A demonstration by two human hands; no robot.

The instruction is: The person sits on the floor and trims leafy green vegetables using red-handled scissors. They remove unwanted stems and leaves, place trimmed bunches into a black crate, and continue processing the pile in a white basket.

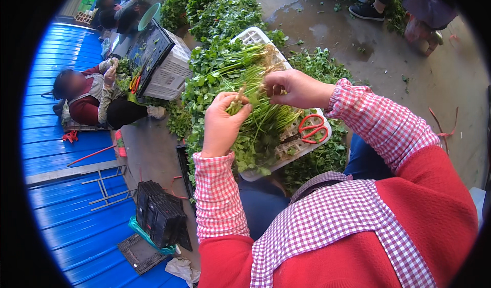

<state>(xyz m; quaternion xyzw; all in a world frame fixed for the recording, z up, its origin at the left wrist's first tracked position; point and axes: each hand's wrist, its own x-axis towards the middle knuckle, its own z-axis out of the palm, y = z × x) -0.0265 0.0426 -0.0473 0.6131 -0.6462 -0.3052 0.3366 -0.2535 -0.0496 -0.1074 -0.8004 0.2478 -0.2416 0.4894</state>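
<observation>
My left hand (224, 121) is closed around a small bunch of stalks (236, 104), its pale root ends sticking up past my thumb. The greens look like Chinese celery or coriander. Close by on the right, my right hand (297, 89) has its fingers curled beside the root ends of the heap; whether they pinch anything is hidden. Beneath both hands, a heap of stalks (253, 71) covers much of a white perforated plastic crate (324, 134). Red-handled scissors (312, 129) lie on the crate's near right part, their blades partly under leaves.
More greens (222, 17) are piled on the floor beyond the crate. A co-worker (92, 92) sits at left by a white crate (170, 71) topped with a black tray (153, 54). Black folded crates (161, 215) stand at lower left. Another person's shoe (366, 12) is at upper right.
</observation>
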